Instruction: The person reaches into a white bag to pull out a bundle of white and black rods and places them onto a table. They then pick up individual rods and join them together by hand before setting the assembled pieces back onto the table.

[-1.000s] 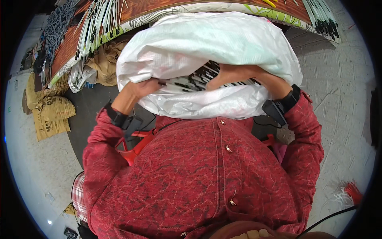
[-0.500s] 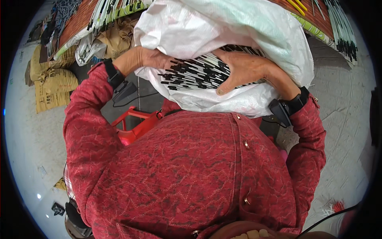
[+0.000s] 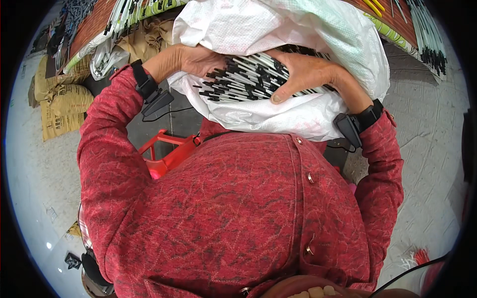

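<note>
A thick bundle of thin white rods with black ends [image 3: 243,79] lies in the mouth of a white woven sack [image 3: 268,116] in front of me. My right hand [image 3: 309,75] spans the bundle from the right, its thumb on the near side and its other fingers partly hidden at the far side. At the left, the palm of my left hand [image 3: 202,60] is against the black ends, while its fingers are hidden by the rods and the sack. The sack's upper folds cover the rods' far part.
Tables with a brown top [image 3: 94,20] stand ahead on both sides, with more rods [image 3: 431,47] at the right. Brown paper sacks [image 3: 69,102] and a clear plastic bag [image 3: 107,62] are at the left. A red plastic stool [image 3: 171,156] is beside me.
The sack's near edge and the rods have shifted slightly away from me. My left hand has moved a little to the right along the ends; my right hand keeps its hold.
</note>
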### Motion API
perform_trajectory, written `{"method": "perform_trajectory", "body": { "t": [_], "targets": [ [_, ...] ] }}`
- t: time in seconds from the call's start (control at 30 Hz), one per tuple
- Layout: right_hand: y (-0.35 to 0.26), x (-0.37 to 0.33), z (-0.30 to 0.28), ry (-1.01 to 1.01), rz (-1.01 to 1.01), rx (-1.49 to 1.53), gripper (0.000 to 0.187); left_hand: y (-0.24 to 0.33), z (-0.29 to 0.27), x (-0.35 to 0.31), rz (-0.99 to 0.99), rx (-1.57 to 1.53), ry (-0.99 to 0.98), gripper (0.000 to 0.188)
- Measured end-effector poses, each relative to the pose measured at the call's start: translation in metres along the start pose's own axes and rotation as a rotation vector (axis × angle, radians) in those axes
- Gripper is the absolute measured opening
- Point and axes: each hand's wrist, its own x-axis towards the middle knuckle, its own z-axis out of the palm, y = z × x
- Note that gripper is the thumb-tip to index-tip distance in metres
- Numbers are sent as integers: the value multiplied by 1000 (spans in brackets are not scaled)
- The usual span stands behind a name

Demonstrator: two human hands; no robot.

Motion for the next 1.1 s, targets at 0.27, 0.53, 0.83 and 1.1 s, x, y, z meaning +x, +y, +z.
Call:
{"method": "perform_trajectory", "body": {
  "t": [0.27,0.53,0.83,1.1],
  "targets": [
    [10,-20,-28,205,50,284,81,9,88,23,428,-37,727,53],
    [15,-11,-22,227,-5,300,82,-58,77,41,747,-445,367,58],
    [11,-9,-23,193,-6,395,91,-78,101,68,588,328,645,56],
    [18,-1,-19,286,-13,-134,90,-65,101,107,702,292,816,72]
  ]
}}
